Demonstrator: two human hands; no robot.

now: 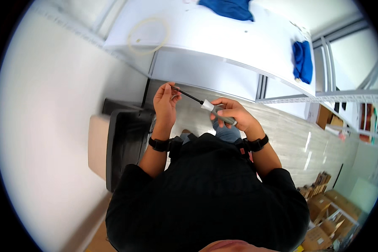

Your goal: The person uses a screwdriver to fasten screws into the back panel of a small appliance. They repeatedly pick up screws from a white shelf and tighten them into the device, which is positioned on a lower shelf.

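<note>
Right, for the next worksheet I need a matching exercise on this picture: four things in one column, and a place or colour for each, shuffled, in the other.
Things
1. Left hand
2. Loop
3. Right hand
4. Cartons

Places and colours
A. Brown, at the picture's lower right
B. At the grey handle of the screwdriver
C. At the far end of the black shaft
D. Pale yellow, by the front edge of the white table

Right pairs: 1-C, 2-D, 3-B, 4-A
</note>
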